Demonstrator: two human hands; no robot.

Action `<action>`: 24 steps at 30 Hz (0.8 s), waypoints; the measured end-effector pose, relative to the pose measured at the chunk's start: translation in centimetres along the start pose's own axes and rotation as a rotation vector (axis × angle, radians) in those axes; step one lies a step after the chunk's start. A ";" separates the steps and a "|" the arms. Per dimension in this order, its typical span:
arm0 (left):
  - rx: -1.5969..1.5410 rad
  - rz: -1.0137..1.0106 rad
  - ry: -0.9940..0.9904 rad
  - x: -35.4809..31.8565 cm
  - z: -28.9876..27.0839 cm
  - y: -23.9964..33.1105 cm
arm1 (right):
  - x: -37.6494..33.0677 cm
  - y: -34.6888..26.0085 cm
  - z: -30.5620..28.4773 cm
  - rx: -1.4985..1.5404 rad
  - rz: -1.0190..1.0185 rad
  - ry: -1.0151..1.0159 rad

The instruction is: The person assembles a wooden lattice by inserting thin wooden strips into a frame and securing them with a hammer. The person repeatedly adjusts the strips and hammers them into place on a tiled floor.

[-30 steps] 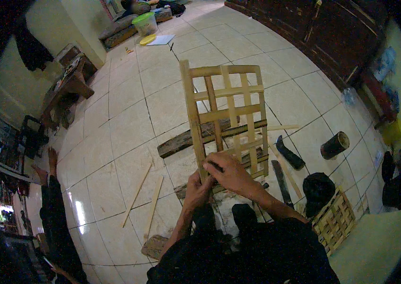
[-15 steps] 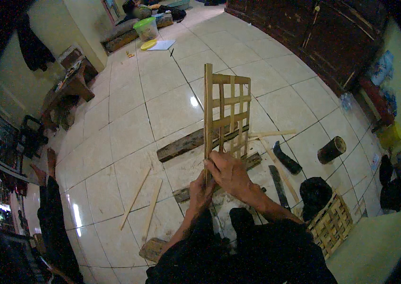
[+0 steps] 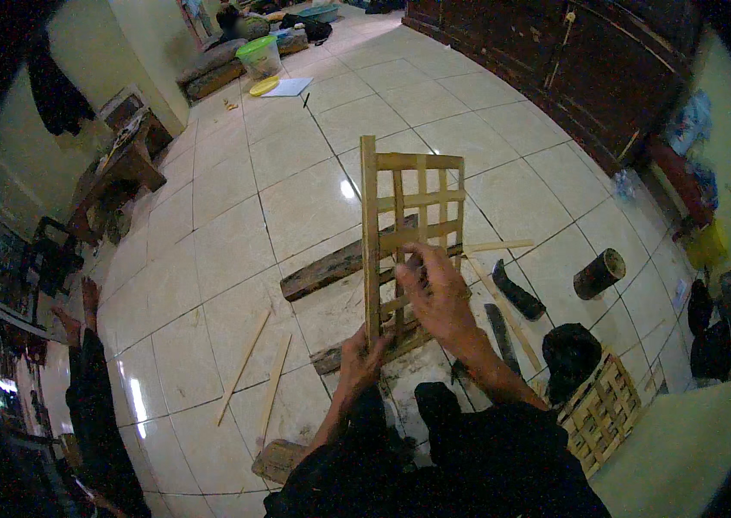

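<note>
The bamboo lattice panel [image 3: 422,200] stands nearly upright at the centre of the frame, its thick edge strip facing the wearer and its open grid spreading off to the right. The left hand [image 3: 360,358] has its fingers clamped around the bottom of that edge strip, presumably because a grip low on the stiffest part steadies the whole panel and leaves the grid free. The right hand [image 3: 439,298] is raised in front of the lower grid, fingers bent inward; whether they touch a slat or pinch anything, I cannot tell. So the panel rises above the left fingers, while its lower slats lie just behind and beside the right ones. Below the panel, two rough wooden beams [image 3: 331,263] lie across the tiled floor [image 3: 210,285], perhaps serving as supports for work. Two thin bamboo strips [image 3: 244,367] rest at lower left, well apart from the hands. Right of centre lie a dark blade [image 3: 498,332] and a curved black object [image 3: 518,291], likely kept within the right arm's reach, with a bamboo tube [image 3: 598,274] farther right and a second woven panel [image 3: 603,406] at lower right.
</note>
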State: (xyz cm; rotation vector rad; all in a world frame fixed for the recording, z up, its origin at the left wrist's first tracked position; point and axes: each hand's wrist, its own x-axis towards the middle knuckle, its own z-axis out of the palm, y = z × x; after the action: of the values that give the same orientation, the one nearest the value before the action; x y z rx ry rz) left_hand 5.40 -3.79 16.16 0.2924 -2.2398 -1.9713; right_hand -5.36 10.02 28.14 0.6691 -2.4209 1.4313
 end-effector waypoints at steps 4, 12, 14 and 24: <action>0.102 -0.052 -0.065 -0.2 0.1 0.8 | -0.2 1.8 1.1 -0.049 -0.090 0.009; -0.069 -0.204 -0.034 -0.9 -0.6 2.7 | 0.6 -2.6 -3.7 0.417 0.193 0.015; -0.115 -0.237 -0.037 -0.4 -0.2 3.3 | -0.6 0.0 -1.9 0.186 0.066 -0.157; -0.101 -0.160 -0.011 -0.5 -1.6 1.0 | -3.5 1.0 3.6 0.098 -0.068 -0.479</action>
State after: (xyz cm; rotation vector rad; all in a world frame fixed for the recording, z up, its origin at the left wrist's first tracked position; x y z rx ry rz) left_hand 6.20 -5.10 17.33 0.4634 -2.1764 -2.1611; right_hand -2.77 8.21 24.05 1.2283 -2.6447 1.5067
